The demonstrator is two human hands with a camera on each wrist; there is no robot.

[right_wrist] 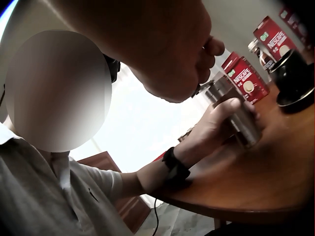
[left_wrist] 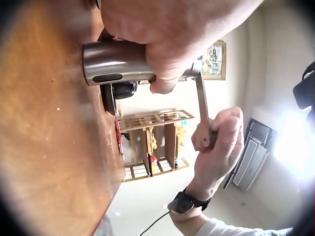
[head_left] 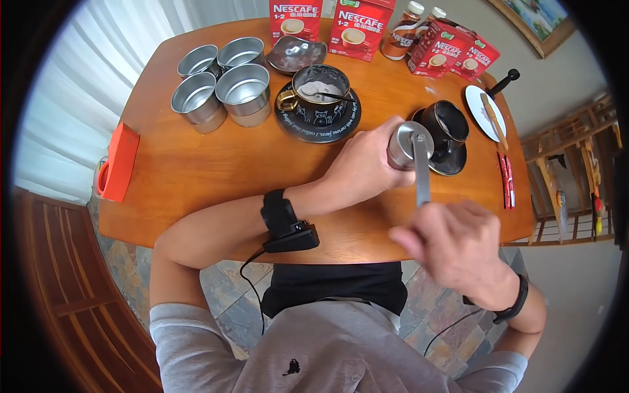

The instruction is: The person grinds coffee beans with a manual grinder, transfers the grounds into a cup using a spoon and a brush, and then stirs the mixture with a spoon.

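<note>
A steel cylindrical grinder (head_left: 401, 154) stands on the wooden table near the black cup at right, its body gripped by my left hand (head_left: 359, 164). From its top a flat metal crank arm (head_left: 421, 171) reaches toward me, and my right hand (head_left: 458, 252) holds the crank's end. In the left wrist view the grinder body (left_wrist: 115, 63) shows a dark slot near its base, and the right hand (left_wrist: 221, 147) has its fingers curled round the crank knob. The right wrist view shows the left hand (right_wrist: 211, 129) wrapped round the grinder (right_wrist: 246, 129); the knob is mostly hidden there.
Several steel cups (head_left: 244, 92) stand at back left, beside a wavy dark dish (head_left: 296, 55). A black cup with powder (head_left: 321, 108) sits on a saucer. Another black cup (head_left: 445, 124), a white plate (head_left: 481, 108), red sticks (head_left: 506, 180), Nescafe boxes (head_left: 359, 29) and an orange-red object (head_left: 122, 164) stand around.
</note>
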